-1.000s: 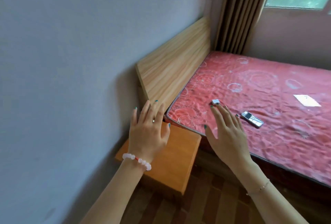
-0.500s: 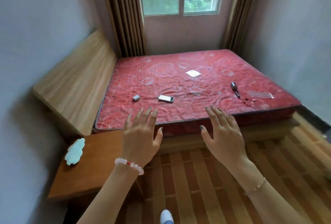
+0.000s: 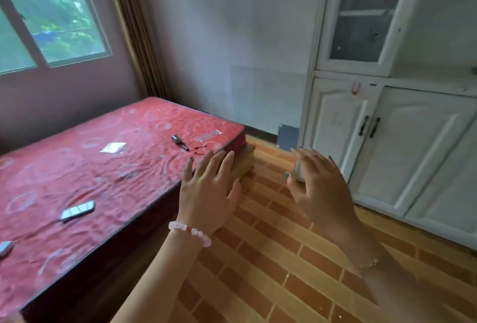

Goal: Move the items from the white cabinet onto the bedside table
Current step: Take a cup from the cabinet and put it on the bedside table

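Note:
The white cabinet (image 3: 413,155) fills the right side, with closed lower doors that carry black handles (image 3: 369,126). Its upper glass door (image 3: 361,26) shows dim, blurred shapes on shelves behind it. My left hand (image 3: 209,193) is held out with spread fingers over the corner of the bed and holds nothing. Also empty, my right hand (image 3: 320,188) is raised with its fingers straight in front of the cabinet's lower left corner, short of the doors. The bedside table is out of view.
A bed with a red mattress (image 3: 103,168) lies at the left. On it are a phone (image 3: 77,210), a white packet (image 3: 113,147), a small metal tool (image 3: 178,140) and a clear bag (image 3: 207,135). Brick-patterned floor (image 3: 271,258) runs between bed and cabinet. A window (image 3: 38,26) and curtain (image 3: 134,33) are at the back left.
The view has swung right, from the bedside table and headboard, across the bed, to the white cabinet. Both hands stay raised and empty throughout.

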`<action>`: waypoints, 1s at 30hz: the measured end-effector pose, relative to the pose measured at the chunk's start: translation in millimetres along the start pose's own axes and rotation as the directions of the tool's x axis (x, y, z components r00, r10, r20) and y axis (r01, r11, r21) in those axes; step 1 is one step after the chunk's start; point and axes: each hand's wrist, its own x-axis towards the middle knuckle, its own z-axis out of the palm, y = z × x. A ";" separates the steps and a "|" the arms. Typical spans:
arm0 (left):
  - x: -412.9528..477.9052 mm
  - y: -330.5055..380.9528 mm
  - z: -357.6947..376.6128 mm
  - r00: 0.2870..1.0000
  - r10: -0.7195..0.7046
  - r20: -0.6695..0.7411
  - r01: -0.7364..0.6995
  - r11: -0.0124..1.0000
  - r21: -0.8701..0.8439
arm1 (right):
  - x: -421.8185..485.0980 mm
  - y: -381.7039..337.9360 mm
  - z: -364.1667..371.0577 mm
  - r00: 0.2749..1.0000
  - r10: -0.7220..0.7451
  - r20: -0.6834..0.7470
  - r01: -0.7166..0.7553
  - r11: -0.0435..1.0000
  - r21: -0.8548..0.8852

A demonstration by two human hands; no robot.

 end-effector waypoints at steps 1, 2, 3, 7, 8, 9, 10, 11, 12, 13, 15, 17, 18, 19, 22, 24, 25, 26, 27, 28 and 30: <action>14.5 12.3 7.2 0.999 0.039 0.001 -0.039 0.999 -0.026 | 1.6 13.3 -7.2 0.999 0.038 -0.009 -0.038 0.999 -0.021; 28.9 23.9 14.4 0.997 0.080 0.004 -0.079 0.996 -0.051 | 3.3 26.4 -13.7 0.997 0.072 -0.020 -0.073 0.997 -0.038; 43.5 35.3 22.5 0.992 0.123 0.007 -0.122 0.990 -0.077 | 5.0 39.7 -19.9 0.994 0.108 -0.034 -0.110 0.993 -0.053; 100.4 77.7 55.7 0.967 0.255 0.016 -0.250 0.956 -0.154 | 17.4 90.2 -42.2 0.966 0.237 -0.101 -0.248 0.963 -0.109; 114.5 88.8 63.3 0.960 0.281 0.017 -0.274 0.947 -0.168 | 22.8 102.8 -47.9 0.957 0.263 -0.121 -0.278 0.952 -0.129; 128.3 99.9 70.4 0.951 0.310 0.013 -0.303 0.935 -0.185 | 28.6 114.9 -54.0 0.947 0.288 -0.140 -0.308 0.939 -0.152; 142.3 111.1 77.0 0.939 0.343 0.004 -0.335 0.920 -0.204 | 34.3 126.8 -60.3 0.937 0.310 -0.160 -0.335 0.926 -0.172; 155.8 121.8 82.4 0.927 0.376 -0.011 -0.368 0.902 -0.224 | 39.9 137.6 -67.0 0.928 0.326 -0.180 -0.358 0.915 -0.188; 169.9 132.8 86.7 0.913 0.407 -0.031 -0.402 0.883 -0.241 | 45.3 147.5 -74.1 0.918 0.341 -0.202 -0.380 0.904 -0.199; 183.9 144.2 90.5 0.898 0.436 -0.052 -0.434 0.864 -0.256 | 49.7 156.7 -81.3 0.906 0.357 -0.226 -0.403 0.891 -0.210; 209.5 168.2 97.6 0.870 0.485 -0.086 -0.488 0.827 -0.279 | 54.4 174.4 -93.6 0.880 0.386 -0.277 -0.452 0.860 -0.238; 229.2 194.6 105.2 0.844 0.526 -0.106 -0.532 0.792 -0.299 | 54.2 191.2 -103.6 0.848 0.421 -0.323 -0.507 0.822 -0.261; 236.4 209.1 109.1 0.828 0.549 -0.113 -0.554 0.772 -0.311 | 52.5 200.0 -108.0 0.832 0.436 -0.342 -0.533 0.801 -0.273; 241.7 223.9 112.7 0.812 0.572 -0.119 -0.576 0.750 -0.326 | 49.9 209.0 -112.3 0.819 0.447 -0.358 -0.553 0.781 -0.289; 249.5 267.8 122.3 0.759 0.633 -0.151 -0.637 0.676 -0.370 | 38.9 237.6 -126.5 0.788 0.491 -0.372 -0.607 0.719 -0.337; 251.1 296.4 129.2 0.724 0.667 -0.173 -0.671 0.625 -0.399 | 29.3 256.5 -137.7 0.761 0.522 -0.385 -0.645 0.676 -0.357; 251.5 310.4 133.1 0.708 0.683 -0.178 -0.684 0.601 -0.414 | 24.0 265.9 -143.6 0.746 0.538 -0.394 -0.664 0.651 -0.367; 251.8 324.5 137.4 0.693 0.698 -0.177 -0.693 0.580 -0.429 | 18.1 275.3 -149.5 0.730 0.554 -0.401 -0.683 0.626 -0.377; 252.2 338.3 142.0 0.679 0.714 -0.173 -0.701 0.560 -0.442 | 12.2 284.8 -155.2 0.712 0.573 -0.406 -0.702 0.604 -0.378; 252.6 352.5 146.8 0.665 0.728 -0.167 -0.707 0.542 -0.454 | 6.0 295.2 -160.8 0.695 0.591 -0.410 -0.719 0.584 -0.376; 253.3 381.4 156.7 0.644 0.747 -0.163 -0.718 0.517 -0.466 | -6.3 318.0 -172.0 0.667 0.621 -0.412 -0.745 0.550 -0.378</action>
